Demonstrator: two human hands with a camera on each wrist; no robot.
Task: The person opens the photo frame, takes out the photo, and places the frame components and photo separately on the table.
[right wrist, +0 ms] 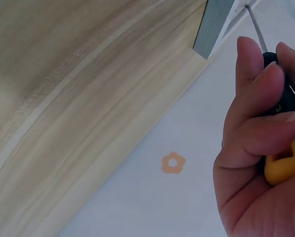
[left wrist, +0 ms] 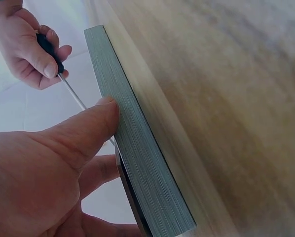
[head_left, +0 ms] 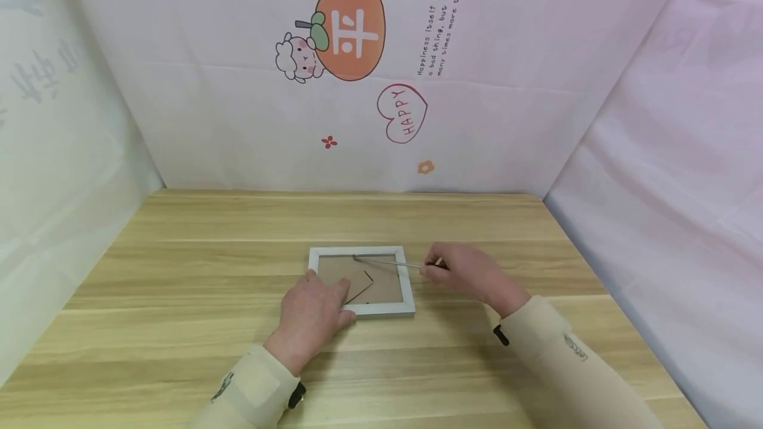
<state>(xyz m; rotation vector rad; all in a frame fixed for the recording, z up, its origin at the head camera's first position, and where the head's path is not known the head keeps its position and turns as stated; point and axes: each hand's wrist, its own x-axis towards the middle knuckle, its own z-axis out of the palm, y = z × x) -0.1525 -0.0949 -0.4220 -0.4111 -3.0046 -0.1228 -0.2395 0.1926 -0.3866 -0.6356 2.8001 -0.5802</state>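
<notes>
A white picture frame lies on the wooden table with its brown backing board facing up. My left hand holds the frame at its near left corner; in the left wrist view the thumb presses the grey outer side while other fingers reach over the back. A screwdriver with a black and yellow handle is gripped in my right hand, to the right of the frame. Its thin metal shaft slants low across the board, the tip at the board's far edge.
Dark lines of a stand flap cross the backing board. White printed cloth hangs behind the table, and more cloth stands along the left and right sides. Wood-grain tabletop surrounds the frame.
</notes>
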